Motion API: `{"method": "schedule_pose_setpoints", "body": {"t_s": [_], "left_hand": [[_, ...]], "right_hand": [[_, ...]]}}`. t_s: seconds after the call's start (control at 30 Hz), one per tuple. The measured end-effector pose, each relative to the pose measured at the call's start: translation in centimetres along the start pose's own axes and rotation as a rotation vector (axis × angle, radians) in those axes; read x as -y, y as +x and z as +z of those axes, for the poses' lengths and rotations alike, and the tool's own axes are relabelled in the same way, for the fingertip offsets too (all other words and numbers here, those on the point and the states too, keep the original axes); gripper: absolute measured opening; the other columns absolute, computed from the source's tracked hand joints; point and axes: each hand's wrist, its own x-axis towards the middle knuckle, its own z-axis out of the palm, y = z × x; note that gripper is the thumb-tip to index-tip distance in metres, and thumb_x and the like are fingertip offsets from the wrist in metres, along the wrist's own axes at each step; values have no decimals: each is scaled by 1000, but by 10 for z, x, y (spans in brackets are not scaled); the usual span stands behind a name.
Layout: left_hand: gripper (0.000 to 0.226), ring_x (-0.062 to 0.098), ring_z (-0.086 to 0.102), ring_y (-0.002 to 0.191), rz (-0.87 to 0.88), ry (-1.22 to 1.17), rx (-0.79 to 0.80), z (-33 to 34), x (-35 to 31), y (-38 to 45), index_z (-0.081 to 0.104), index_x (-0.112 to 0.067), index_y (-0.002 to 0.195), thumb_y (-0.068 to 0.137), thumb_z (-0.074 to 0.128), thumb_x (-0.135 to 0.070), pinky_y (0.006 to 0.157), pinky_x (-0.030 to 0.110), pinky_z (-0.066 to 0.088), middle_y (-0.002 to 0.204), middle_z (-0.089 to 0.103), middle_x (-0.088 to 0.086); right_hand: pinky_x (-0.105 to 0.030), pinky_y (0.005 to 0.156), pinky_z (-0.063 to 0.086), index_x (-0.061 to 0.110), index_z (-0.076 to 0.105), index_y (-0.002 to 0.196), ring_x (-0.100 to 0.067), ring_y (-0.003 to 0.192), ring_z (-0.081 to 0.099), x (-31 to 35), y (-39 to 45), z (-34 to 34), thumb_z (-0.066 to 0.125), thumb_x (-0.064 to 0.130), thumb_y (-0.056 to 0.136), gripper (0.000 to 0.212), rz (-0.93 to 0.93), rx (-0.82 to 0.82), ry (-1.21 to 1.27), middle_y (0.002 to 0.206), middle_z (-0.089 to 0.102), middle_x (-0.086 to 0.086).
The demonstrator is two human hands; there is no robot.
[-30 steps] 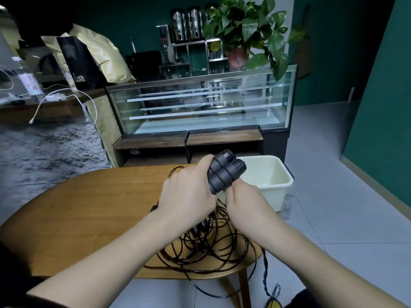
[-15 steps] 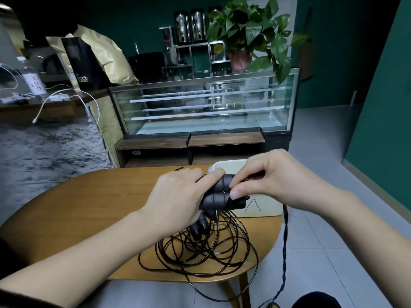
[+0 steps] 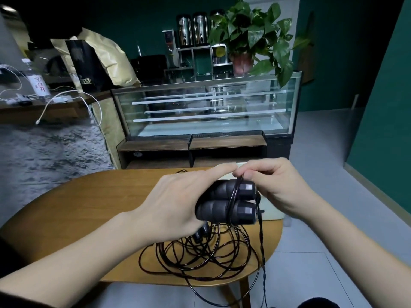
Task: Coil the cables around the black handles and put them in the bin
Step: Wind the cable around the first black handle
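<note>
Two black ribbed handles (image 3: pixel 224 202) lie side by side, horizontal, above the wooden table (image 3: pixel 77 210). My left hand (image 3: pixel 180 203) grips their left ends. My right hand (image 3: pixel 273 185) pinches the thin black cable just above the handles, and one turn of cable runs down across both. The rest of the black cable (image 3: pixel 200 256) lies in loose loops on the table and hangs over its front edge. The cream bin (image 3: pixel 272 210) is mostly hidden behind my hands, past the table's right end.
A glass display case (image 3: pixel 206 107) stands behind the table, with a potted plant (image 3: pixel 251 38) on top. A second pair of small handles (image 3: pixel 201 233) lies among the loops. A braided cord (image 3: pixel 262 252) hangs off the table's right side. Grey carpet lies on the left, tiled floor on the right.
The handles turned from pointing up to lying horizontal. My right hand came up from below them and now pulls a cable turn over the top.
</note>
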Motion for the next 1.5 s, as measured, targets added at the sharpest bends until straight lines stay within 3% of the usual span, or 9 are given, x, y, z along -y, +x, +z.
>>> {"method": "schedule_pose_setpoints", "body": {"t_s": [0.07, 0.13, 0.2, 0.3, 0.5, 0.9, 1.03, 1.17, 1.5], "left_hand": [[101, 18, 61, 81, -1, -39, -20, 1, -5, 1, 18, -43, 157, 77, 76, -20, 58, 39, 54, 96, 65, -6], [95, 19, 61, 81, 10, -11, -46, 1, -8, 4, 17, -45, 158, 81, 69, -23, 56, 39, 53, 98, 62, -7], [93, 17, 61, 83, -49, 21, -78, 0, -8, 8, 19, -47, 157, 82, 68, -26, 58, 38, 54, 103, 61, -10], [96, 19, 64, 85, -154, 140, -91, 1, -4, 14, 16, -51, 156, 80, 71, -29, 58, 33, 52, 105, 62, -10], [107, 23, 63, 80, -202, 384, -35, 17, -3, 14, 19, -48, 156, 69, 77, -25, 54, 29, 40, 96, 60, -4], [98, 23, 61, 89, -362, 419, 25, 33, -20, 16, -4, -52, 155, 86, 62, -29, 61, 31, 31, 96, 46, -4], [102, 24, 60, 73, -318, 487, 88, 41, -21, 10, 17, -46, 154, 72, 73, -26, 53, 29, 27, 83, 48, -1], [102, 23, 63, 78, -270, 449, 141, 51, -21, 2, 10, -47, 151, 74, 76, -34, 54, 28, 31, 91, 57, 0], [102, 23, 61, 75, -244, 406, 131, 39, -13, 1, 18, -45, 155, 73, 77, -32, 54, 27, 35, 86, 55, -2]], "right_hand": [[-46, 84, 54, 3, 76, 99, -37, 93, 67, -11, -5, 13, 68, 9, 88, 15, 3, -65, 17, 99, 74, -19], [-29, 68, 56, 12, 76, 80, -19, 73, 69, -16, -13, 27, 57, -6, 93, 29, 48, -124, -74, 77, 74, -8], [-27, 53, 48, 15, 67, 66, -11, 51, 55, -17, -25, 40, 48, 1, 97, 39, 117, -146, -195, 54, 61, -3], [-41, 64, 50, 10, 60, 82, -16, 54, 55, -17, -40, 54, 44, 21, 104, 29, 183, -63, -406, 57, 60, -2], [-16, 53, 41, 19, 58, 95, -3, 50, 56, -1, -47, 58, 44, 26, 102, 17, 184, -65, -732, 60, 62, 5], [-25, 53, 50, 5, 55, 80, -19, 44, 62, -7, -47, 58, 41, 22, 105, 33, 390, -50, -540, 54, 67, -6], [-22, 39, 35, -6, 57, 100, -10, 35, 42, -10, -50, 58, 42, 10, 104, 23, 566, -89, -128, 49, 54, 1], [-13, 33, 20, -15, 52, 117, -3, 38, 30, -15, -55, 59, 42, 3, 102, 25, 697, -113, 196, 57, 44, 2], [-25, 58, 46, 4, 60, 91, -15, 57, 60, -39, -48, 47, 46, 12, 103, 21, 549, -85, -166, 70, 61, -11]]}}
